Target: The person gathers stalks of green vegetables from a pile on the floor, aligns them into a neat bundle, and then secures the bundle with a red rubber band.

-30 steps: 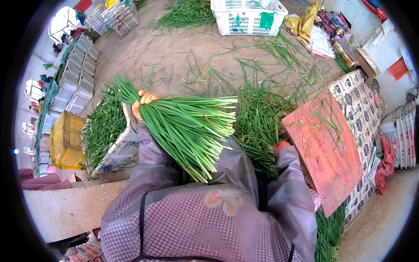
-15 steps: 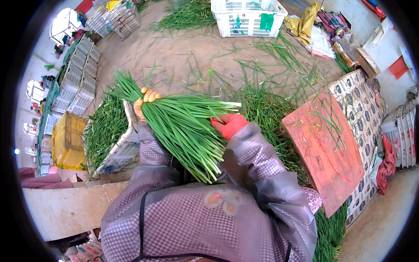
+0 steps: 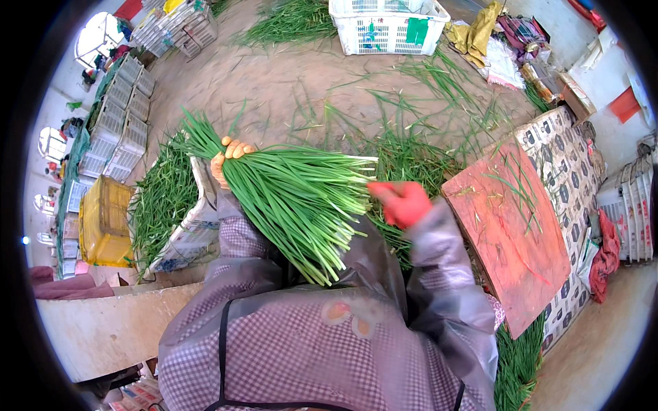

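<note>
A thick bunch of garlic chives lies fanned across the front of my body. My left hand, in a pale orange glove, is closed round it near the leafy end. The pale cut ends spread toward the right and down over my lap. Just beyond those ends is my right hand, in a red glove. Motion smears its fingers, so whether it holds a stalk is unclear. More loose chives lie on the ground behind it.
To the left, a white crate full of green leaves stands beside a yellow crate. A reddish board with a few blades on it lies to the right. Ahead is a white basket; stacked crates line the left side.
My right hand has moved away from the chives' cut ends, to the right and slightly down. My left hand and the bunch have hardly moved.
</note>
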A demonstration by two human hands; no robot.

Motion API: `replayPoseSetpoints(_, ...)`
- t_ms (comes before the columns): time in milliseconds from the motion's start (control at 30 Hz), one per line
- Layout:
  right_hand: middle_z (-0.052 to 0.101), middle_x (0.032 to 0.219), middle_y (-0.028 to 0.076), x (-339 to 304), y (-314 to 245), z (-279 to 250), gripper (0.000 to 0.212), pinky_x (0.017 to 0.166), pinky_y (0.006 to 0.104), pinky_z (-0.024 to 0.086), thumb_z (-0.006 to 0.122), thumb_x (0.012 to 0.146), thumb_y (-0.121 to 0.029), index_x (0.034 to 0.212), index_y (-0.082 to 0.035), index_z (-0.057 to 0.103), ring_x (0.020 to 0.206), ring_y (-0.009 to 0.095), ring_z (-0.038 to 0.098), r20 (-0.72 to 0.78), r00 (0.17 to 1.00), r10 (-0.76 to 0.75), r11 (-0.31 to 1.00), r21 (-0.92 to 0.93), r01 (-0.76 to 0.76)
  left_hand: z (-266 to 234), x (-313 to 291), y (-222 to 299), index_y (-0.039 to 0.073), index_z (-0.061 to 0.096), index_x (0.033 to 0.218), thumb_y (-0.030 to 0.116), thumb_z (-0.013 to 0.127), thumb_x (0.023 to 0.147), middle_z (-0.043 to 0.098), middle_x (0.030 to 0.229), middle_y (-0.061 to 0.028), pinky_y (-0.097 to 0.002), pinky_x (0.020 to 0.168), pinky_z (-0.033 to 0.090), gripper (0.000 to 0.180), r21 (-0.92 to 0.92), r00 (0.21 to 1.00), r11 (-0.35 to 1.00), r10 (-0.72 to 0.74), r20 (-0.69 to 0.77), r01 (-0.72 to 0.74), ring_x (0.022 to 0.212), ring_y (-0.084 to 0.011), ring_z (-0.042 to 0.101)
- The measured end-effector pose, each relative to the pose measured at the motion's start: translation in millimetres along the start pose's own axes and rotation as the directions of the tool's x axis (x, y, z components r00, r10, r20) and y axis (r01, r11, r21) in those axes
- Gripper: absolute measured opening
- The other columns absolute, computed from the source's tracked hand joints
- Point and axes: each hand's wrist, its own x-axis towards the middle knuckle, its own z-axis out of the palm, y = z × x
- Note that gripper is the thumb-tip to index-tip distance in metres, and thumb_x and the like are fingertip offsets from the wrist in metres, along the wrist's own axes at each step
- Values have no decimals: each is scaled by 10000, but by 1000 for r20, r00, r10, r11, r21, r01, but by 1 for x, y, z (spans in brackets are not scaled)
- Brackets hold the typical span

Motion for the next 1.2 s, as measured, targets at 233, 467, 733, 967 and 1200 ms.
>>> replayPoseSetpoints(233, 472, 461, -13, 43, 13, 15, 232, 360, 259, 263, 608, 879, -173, 995, 22, 655, 352, 81, 360, 89, 934, -347, 739, 639, 214, -3, 0, 10, 41, 503, 1126, 122, 541, 822, 511, 870, -16, -373, 975, 363, 318, 37, 998, 999, -18, -57, 20, 888, -167, 502)
replayPoseSetpoints(467, 570, 608, 26, 27, 69, -16, 331, 424, 278, 418, 605, 895, -260, 1137, -35, 594, 476, 133, 538, -110, 979, -174, 936, 291, 199, -23, -12, 22, 29, 535, 1108, 115, 545, 847, 567, 891, -36, -381, 978, 383, 275, 142, 970, 990, 26, -242, 9, 913, -188, 538)
replayPoseSetpoints(733, 607, 681, -1, 48, 125, -6, 193, 531, 242, 367, 577, 897, -198, 851, -40, 678, 579, 75, 469, -132, 970, -204, 936, 264, 233, -36, -6, 27, 28, 617, 949, 122, 604, 809, 639, 783, -45, -427, 919, 462, 169, 285, 851, 953, 60, -521, 107, 785, -212, 601)
replayPoseSetpoints(967, 682, 820, 80, -6, 88, 7, 315, 535, 270, 440, 649, 850, -286, 1040, -35, 656, 599, 123, 584, 132, 991, 17, 990, 140, -35, -32, -10, 21, 54, 589, 906, 124, 588, 792, 620, 790, -49, -431, 830, 495, 134, 398, 743, 909, 180, -644, 125, 780, -213, 597)
replayPoseSetpoints(1200, 650, 702, 22, 8, 116, 7, 112, 537, 270, 433, 678, 802, -155, 846, -61, 721, 582, 103, 546, 88, 983, -161, 980, 135, 148, -16, -5, 11, 60, 569, 875, 172, 586, 768, 612, 795, -96, -397, 704, 509, 155, 466, 668, 865, 238, -705, 184, 732, -244, 588)
